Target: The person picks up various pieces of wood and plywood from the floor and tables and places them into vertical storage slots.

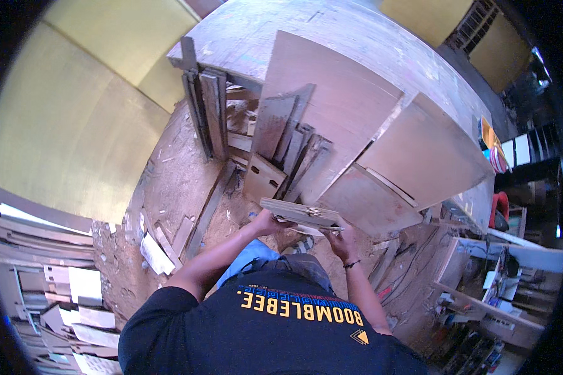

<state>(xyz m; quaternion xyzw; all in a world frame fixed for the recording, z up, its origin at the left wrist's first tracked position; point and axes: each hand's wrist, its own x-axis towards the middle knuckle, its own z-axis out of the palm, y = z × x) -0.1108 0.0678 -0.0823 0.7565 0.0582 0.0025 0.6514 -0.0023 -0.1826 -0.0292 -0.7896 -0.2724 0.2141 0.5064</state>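
Note:
A short stack of flat wooden boards (pixel 297 210) is held level in front of my body, its layered edges facing up toward me. My left hand (pixel 267 223) is closed around the left end of the stack. At the other end my right hand (pixel 340 241), with a dark band at the wrist, grips the right side. Most of my fingers are hidden beneath the boards. Just beyond the stack, a wooden piece with two dark slots (pixel 263 178) leans upright against other scrap boards (pixel 303 156).
Large plywood sheets (pixel 328 94) lean against a big worktable (pixel 350 31). Narrow planks (pixel 214 115) stand by its left leg. Yellowish panels (pixel 69 125) rise at the left, above stacked offcuts (pixel 75 300). Wood scraps (pixel 181 237) litter the dirt floor. Wooden shelving (pixel 500 319) stands at right.

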